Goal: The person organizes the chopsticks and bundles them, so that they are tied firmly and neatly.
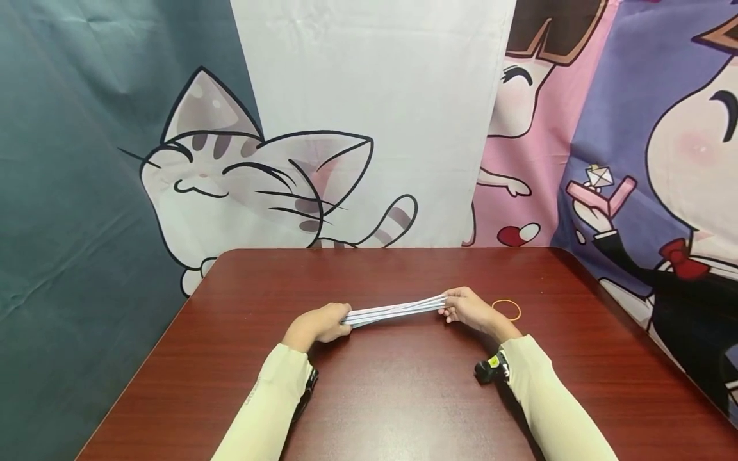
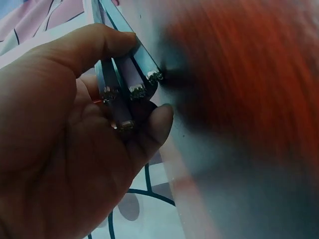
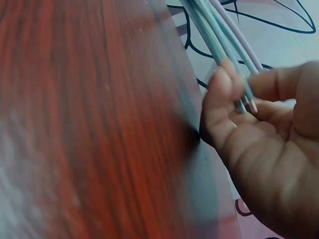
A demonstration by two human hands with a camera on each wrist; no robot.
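Two hands (image 1: 324, 322) (image 1: 469, 310) hold four slim sticks (image 1: 394, 311) near one orange loop (image 1: 507, 300).

We count 1 table (image 1: 398, 397), with 1 band (image 1: 507, 300) nearer its right edge. Between its left and right edges we see 1 left hand (image 1: 323, 322), 1 right hand (image 1: 469, 308), 2 sleeves (image 1: 265, 400), 2 wrist devices (image 1: 487, 370) and at least 4 sticks (image 1: 398, 311), counting ends. Past its far edge we find 1 cat (image 1: 230, 186) and 2 cartoon people (image 1: 686, 153).
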